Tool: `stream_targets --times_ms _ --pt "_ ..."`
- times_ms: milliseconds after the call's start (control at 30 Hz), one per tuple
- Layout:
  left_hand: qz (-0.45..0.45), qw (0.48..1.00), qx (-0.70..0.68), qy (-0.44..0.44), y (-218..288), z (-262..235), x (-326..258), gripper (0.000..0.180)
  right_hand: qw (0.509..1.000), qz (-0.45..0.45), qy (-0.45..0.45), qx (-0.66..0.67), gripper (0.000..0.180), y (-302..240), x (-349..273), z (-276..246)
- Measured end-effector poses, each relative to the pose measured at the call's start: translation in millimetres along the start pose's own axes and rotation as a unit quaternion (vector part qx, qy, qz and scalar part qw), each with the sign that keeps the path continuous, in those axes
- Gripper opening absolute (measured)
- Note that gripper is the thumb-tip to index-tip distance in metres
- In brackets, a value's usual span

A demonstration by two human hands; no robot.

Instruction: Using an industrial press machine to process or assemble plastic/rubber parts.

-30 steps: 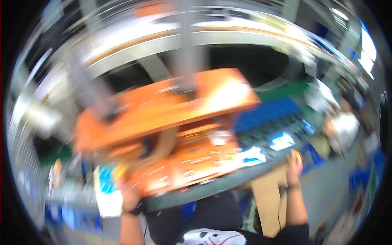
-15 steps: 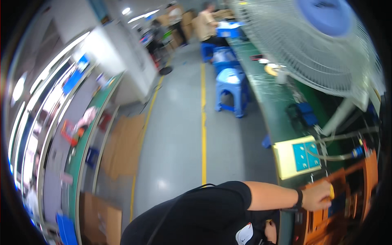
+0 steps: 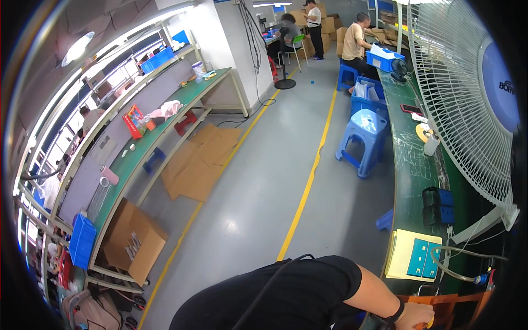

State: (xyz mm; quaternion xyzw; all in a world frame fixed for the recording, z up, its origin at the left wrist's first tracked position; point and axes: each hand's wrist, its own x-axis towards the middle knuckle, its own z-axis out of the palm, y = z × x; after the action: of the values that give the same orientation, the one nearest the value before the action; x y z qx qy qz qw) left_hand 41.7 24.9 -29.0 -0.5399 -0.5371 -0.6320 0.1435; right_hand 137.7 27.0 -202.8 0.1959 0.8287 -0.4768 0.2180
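Observation:
My left arm, in a black sleeve with a dark band at the wrist, reaches to the lower right corner. My left hand [image 3: 413,315] is closed round a small yellow object [image 3: 430,323], mostly hidden by the fingers and cut off by the picture's edge. It is beside an orange-brown rack or frame [image 3: 459,303] on the green workbench [image 3: 410,187]. Beyond the hand on the bench lies a pale yellow pad [image 3: 400,258] with teal panels [image 3: 419,257] on it. My right hand is out of view.
A large fan [image 3: 456,99] overhangs the bench, near black and blue boxes [image 3: 438,205] and a hose [image 3: 445,267]. Blue stools [image 3: 363,137] stand along the aisle. A seated person [image 3: 355,44] works farther up. Shelving with a green top [image 3: 148,143] and cardboard [image 3: 201,159] are left.
The view has swung, so the bench and my left hand sit lower in the picture. My left hand still holds the yellow object. My right hand, low beside my body before, has left the view.

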Motion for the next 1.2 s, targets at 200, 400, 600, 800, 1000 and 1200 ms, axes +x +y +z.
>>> stream_targets --times_ms 200,400,600,800,1000,1200 --pt "0.041 0.997 0.052 0.027 2.1 -1.1 0.6 0.036 1.000 -0.007 0.009 0.014 0.053 -7.2 10.7 -5.0" --pt "0.006 0.992 0.128 0.000 8.6 -3.1 0.5 0.039 0.999 -0.007 0.013 0.030 0.052 -5.9 12.9 -8.2" --pt "0.009 0.990 0.143 -0.003 5.4 -4.4 -1.7 0.036 0.999 -0.005 0.023 0.045 0.050 -3.0 12.2 -13.1" --pt "0.004 0.988 0.157 0.012 6.2 -2.0 -2.6 0.036 0.998 -0.001 0.031 0.052 0.049 -2.0 11.1 -15.8" --pt "0.004 0.989 0.144 0.009 5.6 -0.9 -2.2 0.036 0.998 -0.001 0.034 0.056 0.047 -2.0 12.3 -18.7" --pt "-0.007 0.991 0.134 -0.005 8.2 -3.4 -1.6 0.036 0.997 0.004 0.037 0.064 0.046 -1.6 12.1 -21.9"
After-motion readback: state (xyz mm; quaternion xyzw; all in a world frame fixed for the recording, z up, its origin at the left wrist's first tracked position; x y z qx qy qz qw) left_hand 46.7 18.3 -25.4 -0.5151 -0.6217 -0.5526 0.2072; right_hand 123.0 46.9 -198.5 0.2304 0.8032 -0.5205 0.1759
